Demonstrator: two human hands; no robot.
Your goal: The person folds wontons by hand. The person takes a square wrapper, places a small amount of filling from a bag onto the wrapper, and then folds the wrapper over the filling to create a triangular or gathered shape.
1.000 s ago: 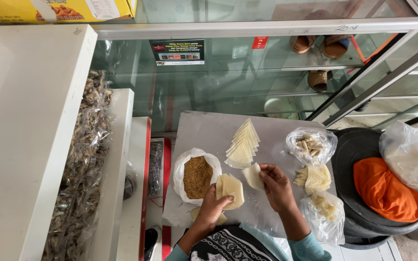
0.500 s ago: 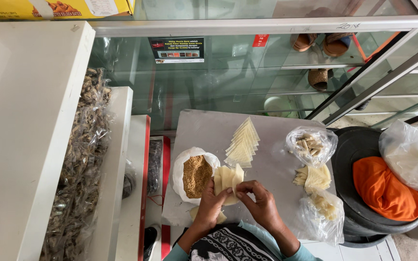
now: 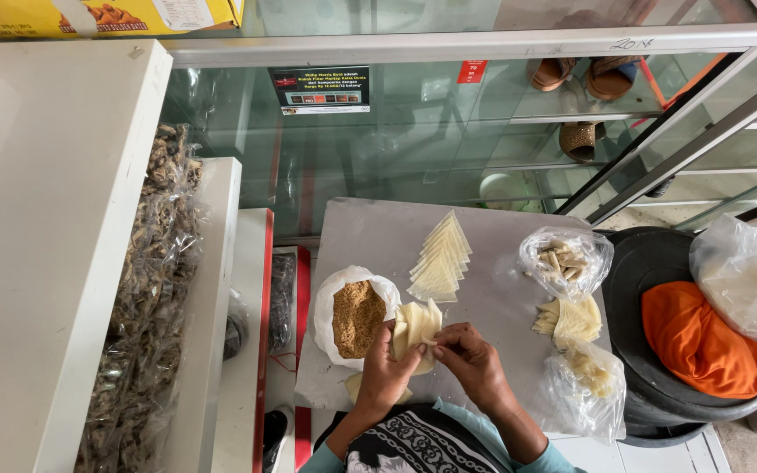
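My left hand holds a small fan of pale yellow pastry wrappers over the grey tabletop. Fingertips of my right hand pinch the right edge of the same wrappers. Just left of my hands a white bag of brown crumbly filling lies open. A spread stack of triangular wrappers lies farther back on the table. Another pale wrapper shows partly under my left wrist.
Right of my hands lie a clear bag of folded pieces, a loose pile of wrappers and another clear bag. A black tub with an orange cloth stands at right. Behind the table is a glass display case; bagged snacks fill the left shelf.
My right hand has come in from the loose wrapper on the table to the stack in my left hand. Both hands now meet on the wrappers, lifted slightly toward me.
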